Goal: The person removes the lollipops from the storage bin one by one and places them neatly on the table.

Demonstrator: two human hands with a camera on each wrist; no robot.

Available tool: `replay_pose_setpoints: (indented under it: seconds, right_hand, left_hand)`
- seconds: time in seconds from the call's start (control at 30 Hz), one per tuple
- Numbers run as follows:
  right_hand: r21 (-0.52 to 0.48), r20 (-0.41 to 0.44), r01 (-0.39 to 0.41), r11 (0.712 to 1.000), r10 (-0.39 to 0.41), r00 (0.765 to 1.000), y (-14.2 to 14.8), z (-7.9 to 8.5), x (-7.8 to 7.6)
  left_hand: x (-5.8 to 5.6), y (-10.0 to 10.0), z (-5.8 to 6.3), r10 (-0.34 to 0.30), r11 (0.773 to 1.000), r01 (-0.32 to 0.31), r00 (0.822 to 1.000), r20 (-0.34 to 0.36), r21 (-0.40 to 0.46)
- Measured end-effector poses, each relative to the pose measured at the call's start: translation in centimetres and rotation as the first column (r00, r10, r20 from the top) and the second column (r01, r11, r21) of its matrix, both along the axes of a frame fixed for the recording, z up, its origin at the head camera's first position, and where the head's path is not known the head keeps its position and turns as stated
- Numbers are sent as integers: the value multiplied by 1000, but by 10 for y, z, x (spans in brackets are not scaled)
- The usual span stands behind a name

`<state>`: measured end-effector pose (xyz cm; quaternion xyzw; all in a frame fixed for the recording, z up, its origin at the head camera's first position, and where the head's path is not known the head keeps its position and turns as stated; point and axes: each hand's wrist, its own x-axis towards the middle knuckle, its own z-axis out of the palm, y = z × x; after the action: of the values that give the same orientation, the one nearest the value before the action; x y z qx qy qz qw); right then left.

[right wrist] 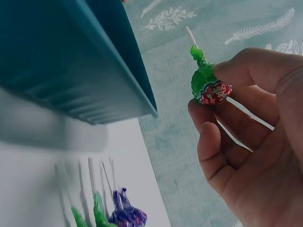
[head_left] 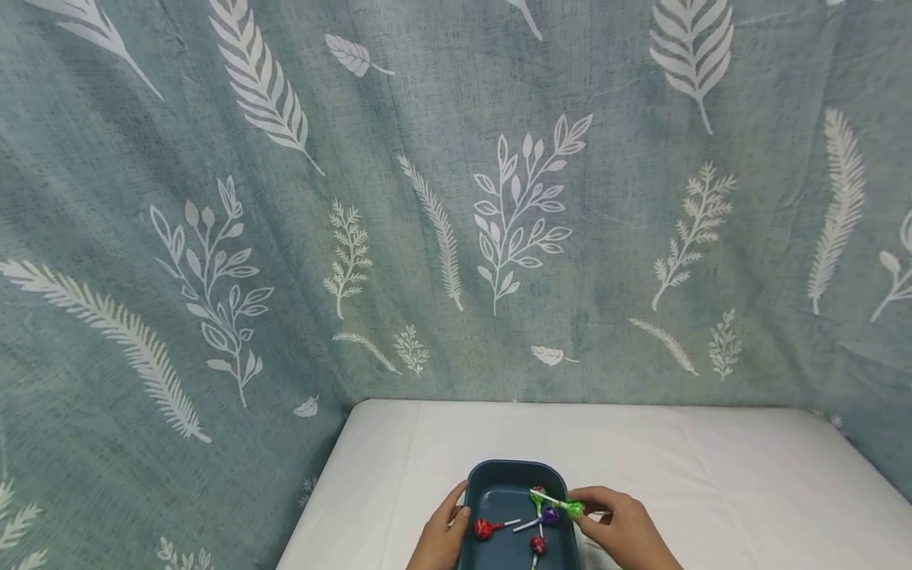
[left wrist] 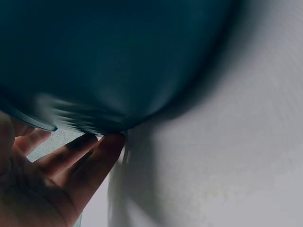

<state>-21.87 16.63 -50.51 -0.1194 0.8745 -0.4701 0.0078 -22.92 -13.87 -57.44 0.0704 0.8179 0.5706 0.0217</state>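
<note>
My right hand [head_left: 627, 526] pinches a green-wrapped lollipop [right wrist: 203, 82] by its round head, between thumb and fingers. In the head view that lollipop is over the right rim of a dark blue rectangular box [head_left: 509, 467], its white stick pointing left across the inside. My left hand [head_left: 440, 534] grips the box's left side, with fingertips [left wrist: 111, 142] against the outer wall. Inside the box lie a red lollipop [head_left: 483, 529], a purple lollipop [head_left: 549, 516], a dark red lollipop [head_left: 537, 545] and a red-and-green one [head_left: 537, 499] partly covered by the held stick.
On the white tabletop [head_left: 641, 435], beside the box in the right wrist view, lie more lollipops: green ones [right wrist: 99, 213] and purple ones [right wrist: 128, 215]. A green-blue curtain [head_left: 427, 237] with white leaf prints hangs behind the table and at its sides.
</note>
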Motion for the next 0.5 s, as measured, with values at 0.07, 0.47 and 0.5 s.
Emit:
replay_pose_setpoints:
  seconds: [0.07, 0.47, 0.5]
  right_hand:
    - [-4, 4, 10, 1000, -10, 1000, 2, 0, 3]
    - [13, 41, 43, 999, -43, 998, 17, -5, 14]
    - [25, 45, 55, 998, -56, 997, 19, -6, 15]
  left_hand:
    - [1, 0, 0, 2, 1000, -2, 1000, 1, 0]
    - [2, -1, -1, -3, 1000, 3, 1000, 17, 14]
    - [2, -1, -1, -4, 1000, 3, 1000, 15, 16]
